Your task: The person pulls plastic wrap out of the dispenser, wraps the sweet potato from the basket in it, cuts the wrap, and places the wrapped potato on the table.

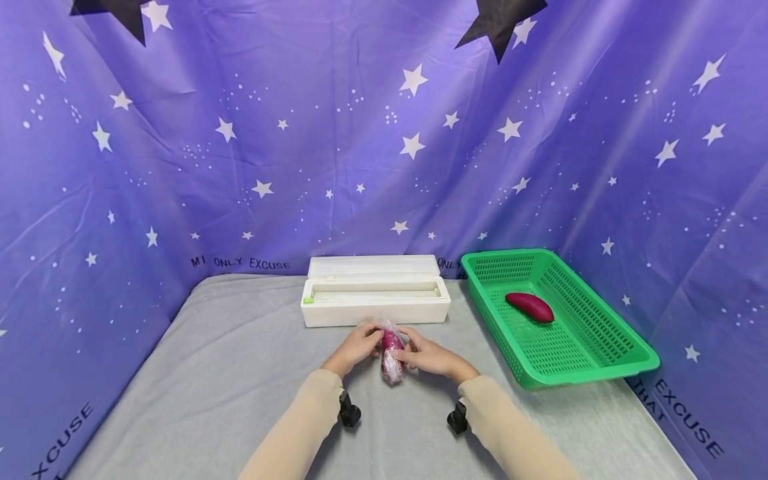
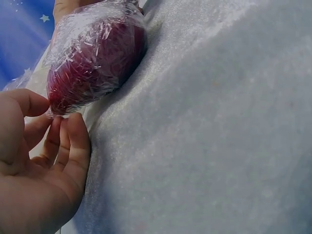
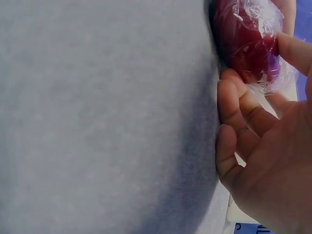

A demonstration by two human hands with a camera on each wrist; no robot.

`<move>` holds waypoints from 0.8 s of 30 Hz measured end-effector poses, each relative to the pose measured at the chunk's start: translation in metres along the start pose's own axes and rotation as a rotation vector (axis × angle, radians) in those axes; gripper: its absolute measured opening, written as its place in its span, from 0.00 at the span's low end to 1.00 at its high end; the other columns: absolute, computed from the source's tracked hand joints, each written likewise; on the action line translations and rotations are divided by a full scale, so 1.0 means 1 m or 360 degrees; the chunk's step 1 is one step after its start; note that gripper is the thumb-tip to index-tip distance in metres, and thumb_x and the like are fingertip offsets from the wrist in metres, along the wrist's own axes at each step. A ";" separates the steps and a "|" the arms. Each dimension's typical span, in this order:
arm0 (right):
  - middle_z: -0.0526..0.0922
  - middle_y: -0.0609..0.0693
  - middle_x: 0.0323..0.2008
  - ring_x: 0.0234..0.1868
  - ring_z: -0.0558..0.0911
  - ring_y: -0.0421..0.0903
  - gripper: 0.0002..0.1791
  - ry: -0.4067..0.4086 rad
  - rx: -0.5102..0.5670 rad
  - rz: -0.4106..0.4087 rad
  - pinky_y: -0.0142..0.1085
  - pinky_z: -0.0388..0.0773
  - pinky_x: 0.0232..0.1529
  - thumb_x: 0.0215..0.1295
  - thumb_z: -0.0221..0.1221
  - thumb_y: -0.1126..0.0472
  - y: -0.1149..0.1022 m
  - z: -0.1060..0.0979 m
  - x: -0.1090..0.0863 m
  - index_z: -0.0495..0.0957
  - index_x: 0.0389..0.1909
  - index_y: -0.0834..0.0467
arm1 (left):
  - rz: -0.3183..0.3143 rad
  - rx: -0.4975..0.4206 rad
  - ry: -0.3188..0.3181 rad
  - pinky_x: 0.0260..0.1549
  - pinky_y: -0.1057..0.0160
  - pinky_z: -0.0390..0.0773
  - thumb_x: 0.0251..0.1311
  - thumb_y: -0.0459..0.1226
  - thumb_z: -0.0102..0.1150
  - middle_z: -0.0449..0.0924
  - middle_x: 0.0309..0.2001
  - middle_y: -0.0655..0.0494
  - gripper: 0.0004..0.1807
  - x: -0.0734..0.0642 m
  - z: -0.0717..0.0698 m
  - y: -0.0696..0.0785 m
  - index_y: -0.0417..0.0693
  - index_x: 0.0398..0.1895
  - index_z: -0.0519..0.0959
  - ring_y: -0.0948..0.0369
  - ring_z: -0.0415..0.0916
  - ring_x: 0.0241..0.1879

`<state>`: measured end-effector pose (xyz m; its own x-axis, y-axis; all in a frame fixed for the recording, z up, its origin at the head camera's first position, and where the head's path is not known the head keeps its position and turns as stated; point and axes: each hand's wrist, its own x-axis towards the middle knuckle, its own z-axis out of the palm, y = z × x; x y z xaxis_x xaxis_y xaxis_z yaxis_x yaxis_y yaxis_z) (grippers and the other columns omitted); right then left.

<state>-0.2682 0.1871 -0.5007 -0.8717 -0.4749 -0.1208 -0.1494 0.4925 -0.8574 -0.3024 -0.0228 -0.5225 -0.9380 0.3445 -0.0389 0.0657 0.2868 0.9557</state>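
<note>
A purple-red sweet potato [image 1: 393, 367] lies lengthwise on the grey cloth, wound in clear plastic film that wrinkles and shines. The film gathers loosely at its far end. My left hand [image 1: 356, 348] is at its left side; in the left wrist view, thumb and fingertips pinch the film at the edge of the sweet potato [image 2: 97, 63]. From the right, my right hand [image 1: 433, 358] holds the wrapped piece, thumb on top and fingers curled by its side. The right wrist view shows that thumb against the film on the sweet potato [image 3: 246, 39].
Just beyond the hands stands a white cling film dispenser [image 1: 375, 315], its lid raised and a green piece at its left end. A green basket [image 1: 522, 370] on the right holds an unwrapped sweet potato [image 1: 531, 307]. A purple star-printed curtain [image 1: 336, 133] encloses the table.
</note>
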 end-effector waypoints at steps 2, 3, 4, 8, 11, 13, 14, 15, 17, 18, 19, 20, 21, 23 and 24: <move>0.76 0.51 0.30 0.28 0.74 0.45 0.36 0.0002 0.0008 -0.0007 0.34 0.69 0.28 0.75 0.56 0.51 0.000 0.000 0.000 0.53 0.77 0.56 | 0.0043 0.0049 0.0020 0.26 0.65 0.77 0.74 0.38 0.49 0.68 0.47 0.45 0.17 0.000 0.000 0.001 0.40 0.58 0.78 0.58 0.74 0.30; 0.76 0.51 0.30 0.28 0.74 0.45 0.36 0.0001 0.0013 -0.0012 0.34 0.69 0.28 0.75 0.56 0.51 0.000 0.000 -0.001 0.53 0.77 0.55 | 0.0066 0.0069 0.0029 0.24 0.65 0.76 0.74 0.37 0.50 0.68 0.48 0.45 0.16 0.000 -0.001 0.001 0.39 0.57 0.79 0.59 0.74 0.29; 0.76 0.51 0.30 0.28 0.74 0.45 0.36 0.0000 0.0012 -0.0014 0.34 0.69 0.28 0.75 0.55 0.51 0.000 0.000 -0.001 0.54 0.77 0.55 | 0.0091 0.0092 0.0036 0.23 0.66 0.75 0.74 0.37 0.50 0.68 0.49 0.45 0.16 0.000 -0.001 0.002 0.38 0.57 0.79 0.59 0.73 0.27; 0.76 0.51 0.30 0.28 0.73 0.44 0.35 0.0002 -0.0001 -0.0016 0.34 0.70 0.28 0.76 0.55 0.50 0.000 0.001 -0.003 0.54 0.77 0.53 | 0.0219 0.0229 0.0057 0.25 0.65 0.75 0.72 0.35 0.53 0.69 0.49 0.44 0.18 -0.001 -0.003 0.005 0.34 0.58 0.79 0.61 0.71 0.25; 0.76 0.52 0.31 0.28 0.73 0.44 0.34 0.0017 0.0000 -0.0014 0.34 0.70 0.27 0.76 0.55 0.49 -0.001 0.002 -0.004 0.56 0.77 0.50 | 0.0319 0.0341 0.0078 0.33 0.62 0.78 0.70 0.34 0.55 0.71 0.48 0.46 0.17 -0.002 -0.004 0.007 0.33 0.57 0.80 0.60 0.73 0.32; 0.76 0.52 0.31 0.28 0.73 0.44 0.33 0.0037 0.0005 -0.0015 0.34 0.69 0.27 0.76 0.55 0.49 -0.001 0.003 -0.004 0.57 0.76 0.48 | 0.0375 0.0385 0.0089 0.40 0.59 0.78 0.68 0.33 0.56 0.72 0.47 0.47 0.17 -0.003 -0.004 0.009 0.34 0.57 0.80 0.58 0.73 0.39; 0.76 0.52 0.30 0.28 0.72 0.44 0.32 0.0052 0.0012 -0.0021 0.34 0.69 0.26 0.76 0.55 0.50 -0.001 0.003 -0.004 0.58 0.76 0.48 | 0.0400 0.0396 0.0094 0.42 0.59 0.78 0.67 0.33 0.57 0.73 0.47 0.47 0.17 -0.003 -0.004 0.010 0.35 0.56 0.81 0.58 0.73 0.42; 0.76 0.53 0.30 0.28 0.72 0.44 0.31 0.0061 0.0017 -0.0025 0.34 0.69 0.26 0.76 0.55 0.50 -0.001 0.003 -0.004 0.59 0.76 0.48 | 0.0423 0.0396 0.0095 0.44 0.57 0.78 0.66 0.32 0.58 0.74 0.48 0.47 0.17 -0.004 -0.004 0.010 0.35 0.56 0.81 0.56 0.74 0.42; 0.76 0.53 0.29 0.28 0.72 0.44 0.30 0.0078 0.0021 -0.0031 0.34 0.69 0.25 0.75 0.56 0.50 -0.001 0.004 -0.005 0.61 0.74 0.46 | 0.0476 0.0385 0.0093 0.46 0.55 0.78 0.63 0.30 0.59 0.75 0.49 0.46 0.19 -0.005 -0.004 0.010 0.35 0.57 0.80 0.55 0.75 0.44; 0.76 0.53 0.29 0.28 0.73 0.45 0.29 0.0087 0.0019 -0.0037 0.34 0.70 0.26 0.75 0.56 0.50 0.000 0.004 -0.005 0.62 0.73 0.46 | 0.0500 0.0376 0.0092 0.46 0.55 0.79 0.62 0.30 0.59 0.75 0.48 0.46 0.20 -0.005 -0.004 0.010 0.36 0.57 0.80 0.56 0.75 0.43; 0.77 0.53 0.29 0.28 0.73 0.45 0.27 0.0093 0.0016 -0.0044 0.34 0.70 0.26 0.75 0.56 0.50 0.000 0.004 -0.005 0.63 0.72 0.45 | 0.0534 0.0381 0.0089 0.45 0.56 0.79 0.61 0.30 0.59 0.76 0.48 0.46 0.20 -0.006 -0.004 0.009 0.36 0.57 0.80 0.56 0.75 0.43; 0.77 0.53 0.30 0.29 0.74 0.45 0.26 0.0096 0.0010 -0.0046 0.34 0.71 0.26 0.75 0.56 0.50 0.000 0.005 -0.005 0.64 0.71 0.45 | 0.0555 0.0379 0.0085 0.45 0.57 0.79 0.60 0.29 0.60 0.76 0.48 0.46 0.21 -0.006 -0.004 0.008 0.36 0.57 0.80 0.57 0.75 0.43; 0.77 0.53 0.30 0.29 0.74 0.45 0.26 0.0095 0.0004 -0.0048 0.34 0.71 0.27 0.75 0.56 0.49 0.000 0.005 -0.005 0.65 0.70 0.44 | 0.0576 0.0380 0.0076 0.45 0.57 0.79 0.59 0.29 0.60 0.77 0.48 0.46 0.22 -0.007 -0.004 0.008 0.36 0.58 0.80 0.57 0.75 0.43; 0.77 0.53 0.30 0.28 0.75 0.45 0.23 0.0099 0.0010 -0.0063 0.34 0.72 0.27 0.75 0.55 0.49 0.000 0.006 -0.006 0.65 0.68 0.46 | 0.0597 0.0390 0.0052 0.46 0.58 0.80 0.58 0.31 0.61 0.77 0.49 0.47 0.23 -0.008 -0.004 0.008 0.38 0.59 0.80 0.57 0.76 0.44; 0.77 0.54 0.29 0.28 0.75 0.46 0.23 0.0099 0.0015 -0.0072 0.35 0.72 0.27 0.75 0.55 0.50 -0.001 0.006 -0.006 0.65 0.67 0.48 | 0.0594 0.0391 0.0031 0.47 0.57 0.80 0.58 0.32 0.60 0.77 0.50 0.47 0.23 -0.009 -0.004 0.009 0.38 0.59 0.80 0.57 0.77 0.44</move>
<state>-0.2597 0.1849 -0.5025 -0.8917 -0.4497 -0.0509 -0.1848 0.4645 -0.8661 -0.2950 -0.0270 -0.5125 -0.8409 0.4484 0.3031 0.4773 0.3506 0.8057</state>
